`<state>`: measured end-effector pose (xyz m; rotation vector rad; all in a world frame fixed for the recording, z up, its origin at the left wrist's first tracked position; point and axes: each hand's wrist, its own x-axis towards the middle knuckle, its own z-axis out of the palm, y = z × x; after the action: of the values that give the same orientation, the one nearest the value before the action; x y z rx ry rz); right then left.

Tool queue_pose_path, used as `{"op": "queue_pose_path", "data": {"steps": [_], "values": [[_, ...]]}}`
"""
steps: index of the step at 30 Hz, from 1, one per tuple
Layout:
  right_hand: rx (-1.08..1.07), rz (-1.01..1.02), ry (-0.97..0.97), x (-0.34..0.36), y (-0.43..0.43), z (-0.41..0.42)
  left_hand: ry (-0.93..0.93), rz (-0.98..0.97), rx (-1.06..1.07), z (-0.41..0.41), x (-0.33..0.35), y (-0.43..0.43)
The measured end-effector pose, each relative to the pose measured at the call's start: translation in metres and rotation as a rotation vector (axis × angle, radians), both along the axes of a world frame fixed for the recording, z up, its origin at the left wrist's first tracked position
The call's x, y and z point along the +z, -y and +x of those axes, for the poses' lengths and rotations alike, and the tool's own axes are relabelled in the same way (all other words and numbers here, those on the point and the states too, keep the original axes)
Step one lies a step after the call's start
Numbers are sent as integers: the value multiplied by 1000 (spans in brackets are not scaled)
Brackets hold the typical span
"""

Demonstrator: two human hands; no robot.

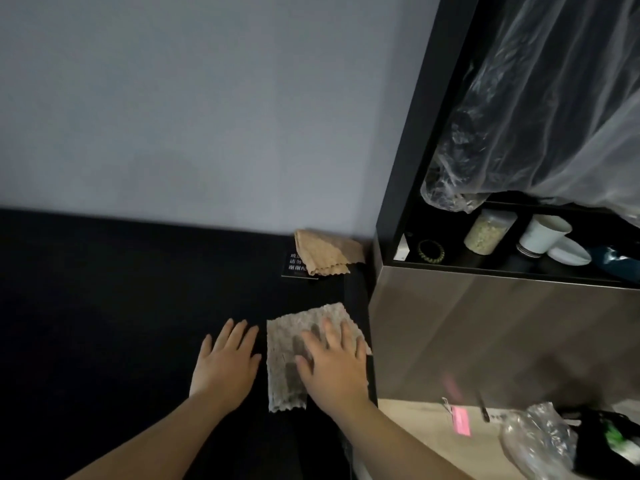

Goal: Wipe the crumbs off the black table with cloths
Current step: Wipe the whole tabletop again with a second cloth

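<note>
On the black counter (104, 306), the right hand (332, 367) lies flat, fingers straight, on a bumpy grey cloth (282, 344); the left hand (225, 365) lies flat at its nine o'clock. A wavy-edged tan cloth (322, 252) sits at twelve o'clock

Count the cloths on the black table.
2. A grey cloth lies flat under the right hand near the right edge of the black table; a tan cloth sits in the back corner. None looks hidden.
</note>
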<state>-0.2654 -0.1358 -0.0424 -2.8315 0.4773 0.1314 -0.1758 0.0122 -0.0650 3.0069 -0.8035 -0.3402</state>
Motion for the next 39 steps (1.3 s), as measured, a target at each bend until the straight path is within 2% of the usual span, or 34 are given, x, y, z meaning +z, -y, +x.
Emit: {"op": "queue_pose_path", "data": {"steps": [2,5,8,10,17,22,27,30,33,35,37,39], "values": [[-46,111,-38,-17,-10,10,11,28,-3,1,-6,-12],[-207,155,-90,-27,-30,25,-1,24,-34,9,-12,-24],[-257,68,-118,-37,-40,32,-15,3,-25,29,-18,-31],[-223,-42,-65,-43,-38,30,-25,-2,-31,44,-22,-34],[-70,-162,-81,-46,0,58,-18,23,-107,101,-27,-30],[-252,-124,-119,-53,24,96,-16,25,-151,114,-35,-25],[-343,-120,-101,-52,43,132,-48,23,-144,120,-39,-24],[-289,-110,-66,-50,25,118,-47,21,-160,120,-39,-26],[-70,-155,-3,-62,-3,78,-44,7,-159,119,-38,-26],[29,-196,-41,-64,2,66,-43,0,-161,118,-36,-25],[15,-196,-105,-56,26,78,-40,-8,-151,118,-38,-26],[-86,-177,-62,-53,52,107,-11,-35,-149,120,-44,-26]]}}
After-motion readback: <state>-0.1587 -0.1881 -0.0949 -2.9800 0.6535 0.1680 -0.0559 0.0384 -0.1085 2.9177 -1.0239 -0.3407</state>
